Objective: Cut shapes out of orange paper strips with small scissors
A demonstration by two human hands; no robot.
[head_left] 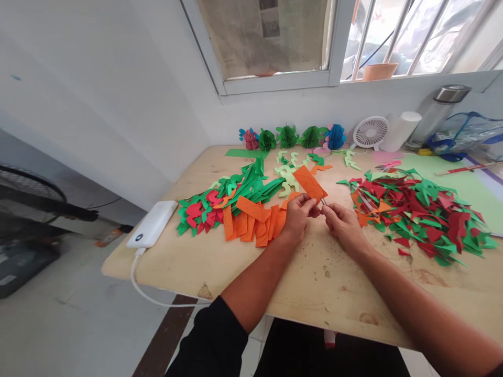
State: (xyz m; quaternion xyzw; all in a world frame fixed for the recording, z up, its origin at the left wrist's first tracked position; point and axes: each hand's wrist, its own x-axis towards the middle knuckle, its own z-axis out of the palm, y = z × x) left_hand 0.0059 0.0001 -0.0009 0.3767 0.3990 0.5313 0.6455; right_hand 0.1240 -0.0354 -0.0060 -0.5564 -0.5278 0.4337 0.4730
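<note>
I have the left hand (301, 210) pinched on orange paper (309, 181); the right hand (343, 224), closed, grips a mostly hidden tool (323, 201) between them.

On our wooden table (314, 293) we have a power bank (153, 224) at nine o'clock, orange cards (250, 209) at ten, paper balls (288, 137) at twelve, a fan (370, 133) at one, scraps (422, 217) at three.

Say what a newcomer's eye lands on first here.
Probably the big heap of mostly red and green paper scraps on the right of the wooden table. Next, the orange paper piece in the left hand, with a slim metal tool in the right hand at its lower corner. Behind, colourful paper figures line the wall.
</note>
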